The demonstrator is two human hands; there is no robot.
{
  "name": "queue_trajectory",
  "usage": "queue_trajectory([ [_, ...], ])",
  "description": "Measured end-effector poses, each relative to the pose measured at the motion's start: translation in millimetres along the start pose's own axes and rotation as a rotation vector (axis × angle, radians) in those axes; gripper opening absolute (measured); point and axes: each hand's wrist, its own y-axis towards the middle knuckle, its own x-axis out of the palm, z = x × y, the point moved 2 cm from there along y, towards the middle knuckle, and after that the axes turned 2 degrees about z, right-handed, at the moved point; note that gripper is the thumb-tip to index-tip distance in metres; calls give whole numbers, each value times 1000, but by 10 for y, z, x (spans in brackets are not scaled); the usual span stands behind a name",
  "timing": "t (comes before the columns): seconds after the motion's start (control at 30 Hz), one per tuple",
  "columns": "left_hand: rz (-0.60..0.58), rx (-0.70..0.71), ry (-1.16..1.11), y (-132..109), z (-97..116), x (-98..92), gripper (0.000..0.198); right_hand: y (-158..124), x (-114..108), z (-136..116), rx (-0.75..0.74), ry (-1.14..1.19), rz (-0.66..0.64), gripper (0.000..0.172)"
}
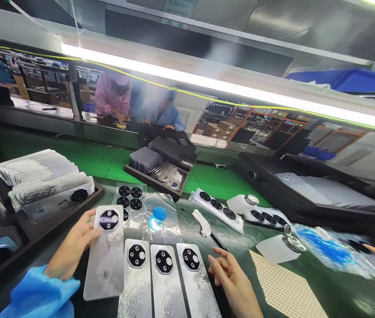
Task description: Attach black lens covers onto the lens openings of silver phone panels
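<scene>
A silver back cover [105, 260] for a phone sits low and left of centre, held by the left hand [71, 249]. The grip closes on the cover's left edge, thumb on top near the round camera ring [109, 219]. The cover's outer face is up. Its long axis runs away from the person, camera end farthest, and it appears to be raised slightly off the desk [346, 287], though the angle makes that hard to judge.

Just to its right, three matching covers [164, 282] lie side by side on the desk, parallel to it, with their camera ends also pointing away. The right hand [232, 278] hovers beside the rightmost one, its grip wide, fingers loosely spread and holding nothing.

Beyond the covers lie clear sheets of black lens rings [130, 197], a round blue tab [159, 213] and a longer strip of rings [216, 205]. A perforated sheet [287, 287] lies to the right. At the left, a dark tray [58, 216] holds stacked covers [41, 176].

The desk is dark and glossy. Behind it runs a green belt [101, 161] carrying another loaded tray [161, 170]. Across the belt, a person in pink [112, 95] and a person in blue [167, 117] work under a long light strip [207, 86] in a factory hall.
</scene>
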Motion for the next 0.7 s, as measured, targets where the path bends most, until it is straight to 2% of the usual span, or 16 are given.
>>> queue_trajectory([
  [0.07, 18, -29, -31, -104, -128, -12, 68, 31, -53, -287, -127, -174, -112, 52],
  [0.1, 34, -39, -47, -151, -200, -17, 69, 53, -27, -480, -203, -276, -216, 45],
  [0.17, 60, -40, -66, -225, -346, -22, 72, 116, 145, -922, -377, -444, -378, 32],
  [0.27, 19, -6, -64, -278, -527, -9, 76, 266, 732, -1496, -584, -620, -658, 21],
  [0.3, -10, -3, -51, -282, -573, -5, 78, 328, 983, -1612, -608, -675, -755, 22],
  [0.33, -37, -6, -35, -282, -611, -5, 78, 398, 1231, -1689, -608, -686, -798, 26],
  [0.43, -91, -22, -7, -275, -690, -29, 80, 575, 1875, -1717, -587, -700, -837, 37],
  [0.5, -99, -16, -14, -277, -723, -55, 80, 641, 2140, -1641, -566, -703, -814, 41],
  [0.57, -103, -10, -22, -287, -748, -71, 77, 669, 2269, -1555, -550, -701, -791, 45],
  [0.7, -81, -6, -28, -311, -761, -66, 70, 685, 2315, -1441, -524, -696, -774, 50],
])
